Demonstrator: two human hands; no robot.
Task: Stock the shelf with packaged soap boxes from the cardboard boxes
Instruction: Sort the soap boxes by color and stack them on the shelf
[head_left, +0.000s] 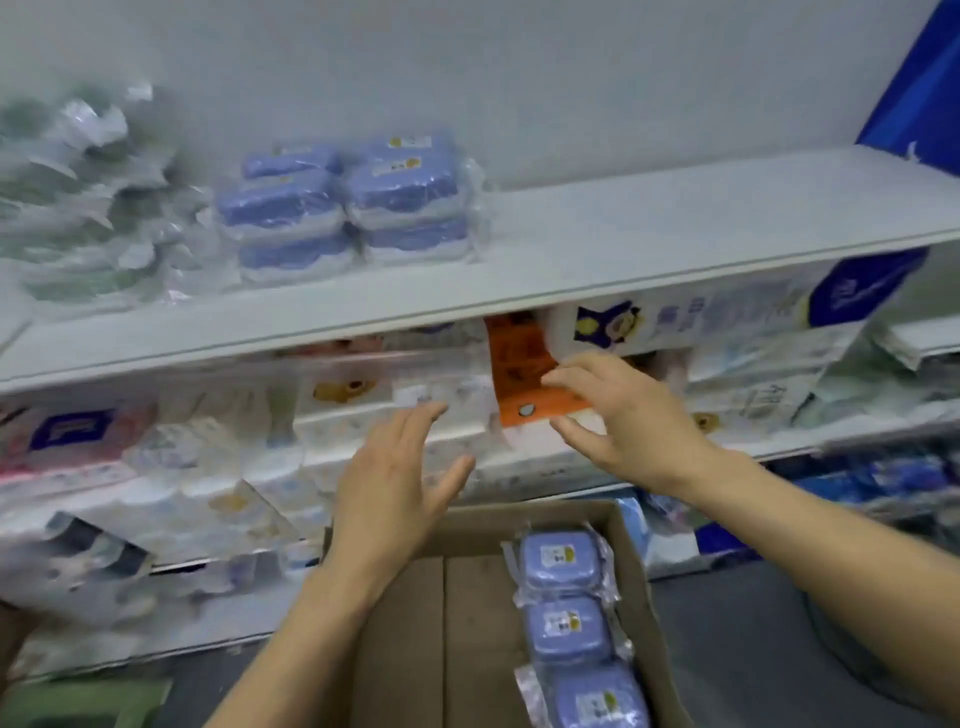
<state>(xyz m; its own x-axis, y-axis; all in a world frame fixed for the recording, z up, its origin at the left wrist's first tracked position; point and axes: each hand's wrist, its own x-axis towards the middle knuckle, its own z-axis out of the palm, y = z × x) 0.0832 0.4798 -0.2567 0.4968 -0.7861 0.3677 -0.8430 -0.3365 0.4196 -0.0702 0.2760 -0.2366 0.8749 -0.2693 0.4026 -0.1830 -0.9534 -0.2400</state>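
Observation:
Blue soap boxes in clear wrap (348, 202) stand stacked in two columns on the white upper shelf (649, 228). Below me an open cardboard box (410, 623) holds a row of three more wrapped blue soap boxes (566, 623) along its right side. My left hand (395, 478) hovers above the box's far edge, fingers straight and spread, holding nothing. My right hand (623, 415) is higher and to the right, in front of the lower shelf, fingers loosely extended, also empty.
Green wrapped items (78, 208) fill the upper shelf's left end. The lower shelf (883, 431) is packed with tissue packs (208, 441) and an orange package (524, 374). A blue panel (924, 88) stands at the top right. Grey floor lies right of the box.

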